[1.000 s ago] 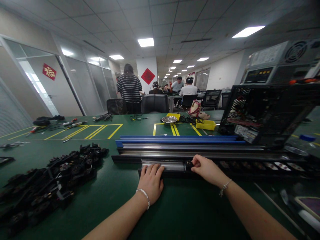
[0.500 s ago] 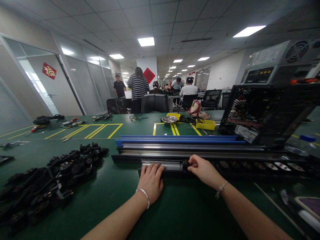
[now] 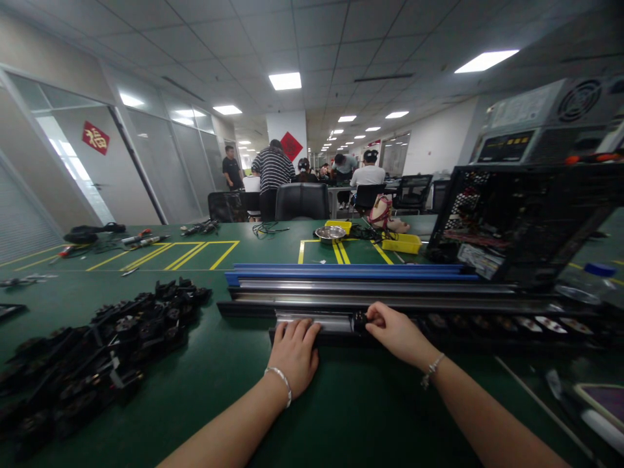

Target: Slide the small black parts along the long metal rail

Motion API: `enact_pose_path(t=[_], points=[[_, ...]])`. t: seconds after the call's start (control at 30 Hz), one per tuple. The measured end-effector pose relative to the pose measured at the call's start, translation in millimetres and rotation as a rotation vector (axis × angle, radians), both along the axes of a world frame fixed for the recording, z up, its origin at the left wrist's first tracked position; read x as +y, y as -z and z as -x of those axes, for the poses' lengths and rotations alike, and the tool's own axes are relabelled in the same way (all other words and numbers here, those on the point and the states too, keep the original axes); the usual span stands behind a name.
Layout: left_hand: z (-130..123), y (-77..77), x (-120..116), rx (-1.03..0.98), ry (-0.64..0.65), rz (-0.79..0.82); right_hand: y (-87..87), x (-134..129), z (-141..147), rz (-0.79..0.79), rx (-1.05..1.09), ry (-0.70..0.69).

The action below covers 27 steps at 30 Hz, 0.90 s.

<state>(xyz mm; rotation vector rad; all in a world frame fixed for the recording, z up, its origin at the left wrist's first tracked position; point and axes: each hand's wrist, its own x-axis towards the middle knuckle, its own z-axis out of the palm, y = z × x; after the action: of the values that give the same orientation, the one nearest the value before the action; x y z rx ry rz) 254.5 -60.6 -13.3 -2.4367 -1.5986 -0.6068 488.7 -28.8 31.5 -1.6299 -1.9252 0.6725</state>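
My left hand [image 3: 294, 353] lies with its fingers stretched over the left end of a black metal rail [image 3: 331, 324] that has a shiny inner channel. At the channel, a small round black part [image 3: 359, 322] is pinched between the fingers of my right hand [image 3: 390, 328]. Farther right along the same rail sits a row of several similar parts [image 3: 482, 323], some with pale faces. Behind it, parallel to it, run another dark rail [image 3: 292, 300] and a blue rail [image 3: 341, 272].
A heap of black parts [image 3: 127, 338] covers the table's left side. An open computer case [image 3: 511, 221] stands at right. Toward the back are a metal bowl [image 3: 330, 233] and a yellow tray [image 3: 402, 244]. A phone-like object [image 3: 602, 400] lies at lower right.
My right hand and the black part have shifted very slightly left along the rail. My left hand stays in place. In the background, a person in a striped shirt has bent forward.
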Motion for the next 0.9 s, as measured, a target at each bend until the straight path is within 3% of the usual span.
enact_pose_path(t=[0.4,0.73,0.9], points=[[0.7,0.1,0.2,0.006,0.008,0.014,0.8,-1.2,3.3,-0.02,0.034,-0.036],[0.9,1.3,1.4,-0.004,0.014,0.019,18.6,7.5,-0.8,-0.045,0.113,-0.123],[1.0,1.2,1.4,-0.005,0.014,0.011,17.9,6.6,0.1,-0.044,0.078,-0.135]])
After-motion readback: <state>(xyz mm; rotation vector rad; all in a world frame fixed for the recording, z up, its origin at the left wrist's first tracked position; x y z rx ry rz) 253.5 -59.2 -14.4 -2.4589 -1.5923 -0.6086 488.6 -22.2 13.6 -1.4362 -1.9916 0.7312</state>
